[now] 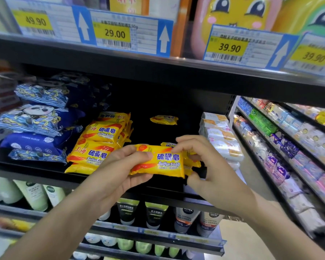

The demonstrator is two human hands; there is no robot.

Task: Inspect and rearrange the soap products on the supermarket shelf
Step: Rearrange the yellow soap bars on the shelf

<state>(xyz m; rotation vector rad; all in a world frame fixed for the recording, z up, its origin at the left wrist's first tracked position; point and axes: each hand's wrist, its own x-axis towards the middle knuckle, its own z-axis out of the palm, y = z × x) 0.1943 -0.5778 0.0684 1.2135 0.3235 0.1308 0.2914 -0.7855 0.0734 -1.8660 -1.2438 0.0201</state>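
A yellow Sulfur Soap bar is held in front of the black shelf, label facing me. My left hand grips its left end with the thumb on top and fingers underneath. My right hand pinches its right end between curled fingers and thumb. More yellow bars lie just behind the held one, partly hidden. A stack of the same soap sits to the left on the shelf, and a single bar lies deep at the back.
Blue patterned packs are piled at the shelf's left. White and orange soap packs are stacked at its right. Price tags hang on the shelf above. Tubes of face wash stand below. Another aisle of products runs off to the right.
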